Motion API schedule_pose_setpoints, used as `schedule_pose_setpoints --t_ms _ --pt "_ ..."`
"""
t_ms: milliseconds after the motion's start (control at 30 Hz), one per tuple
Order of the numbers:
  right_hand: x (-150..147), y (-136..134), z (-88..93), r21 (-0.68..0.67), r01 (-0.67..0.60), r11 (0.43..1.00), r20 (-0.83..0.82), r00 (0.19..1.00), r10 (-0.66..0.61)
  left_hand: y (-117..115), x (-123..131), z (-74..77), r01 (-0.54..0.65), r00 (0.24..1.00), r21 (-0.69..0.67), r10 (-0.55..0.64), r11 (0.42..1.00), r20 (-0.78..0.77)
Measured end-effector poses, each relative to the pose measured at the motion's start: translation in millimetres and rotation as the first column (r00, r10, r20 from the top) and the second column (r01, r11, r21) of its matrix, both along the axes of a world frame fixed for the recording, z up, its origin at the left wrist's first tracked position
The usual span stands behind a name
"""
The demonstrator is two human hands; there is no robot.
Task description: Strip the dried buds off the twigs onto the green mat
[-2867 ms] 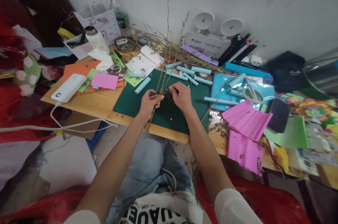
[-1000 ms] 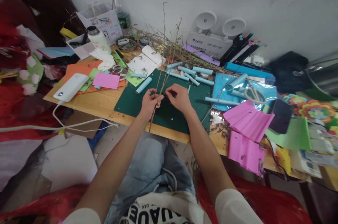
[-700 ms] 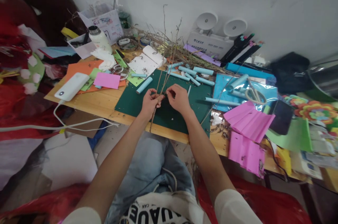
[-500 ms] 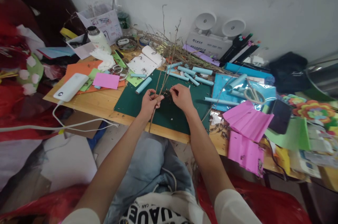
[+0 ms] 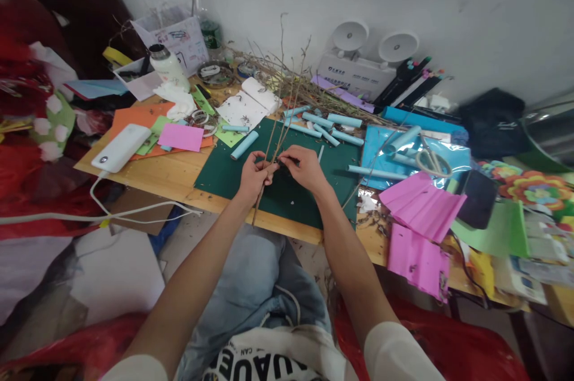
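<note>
My left hand (image 5: pixel 252 176) is closed round a thin bundle of dry twigs (image 5: pixel 284 104) that stands up from my fist, its lower end sticking out below over the table edge. My right hand (image 5: pixel 306 169) pinches something small and dark at the bundle, right beside my left thumb; I cannot make out what it is. Both hands hover over a dark green cutting mat (image 5: pixel 224 174) on the wooden table (image 5: pixel 165 176).
Light blue paper rolls (image 5: pixel 243 145) lie along the mat's far edge. Scissors (image 5: pixel 429 160) rest on blue sheets at the right, beside folded pink paper (image 5: pixel 421 204). A white power bank (image 5: pixel 119 147) with a cable sits at the left. More twigs (image 5: pixel 269 70) lie by the wall.
My right hand has shifted slightly at the bundle, pulling away and coming back to the left hand. The twigs sway a little. The left hand keeps its grip.
</note>
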State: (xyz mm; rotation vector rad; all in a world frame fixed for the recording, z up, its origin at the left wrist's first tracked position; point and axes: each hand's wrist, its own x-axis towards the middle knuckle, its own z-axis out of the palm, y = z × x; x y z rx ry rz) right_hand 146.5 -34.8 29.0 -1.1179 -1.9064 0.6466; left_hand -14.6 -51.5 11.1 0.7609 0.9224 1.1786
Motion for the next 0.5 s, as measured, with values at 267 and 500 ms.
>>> schedule_pose_setpoints --t_ms 267,500 --pt "-9 -6 -5.0 0.122 0.086 0.989 0.224 0.968 -0.112 1 0 0.2 -0.018 1.000 0.012 0.018 1.000 -0.001" --pt "-3 -1 -7.9 0.165 0.276 0.947 0.152 0.942 -0.301 -2 2 2.9 -0.026 1.000 0.021 0.026 0.999 -0.014"
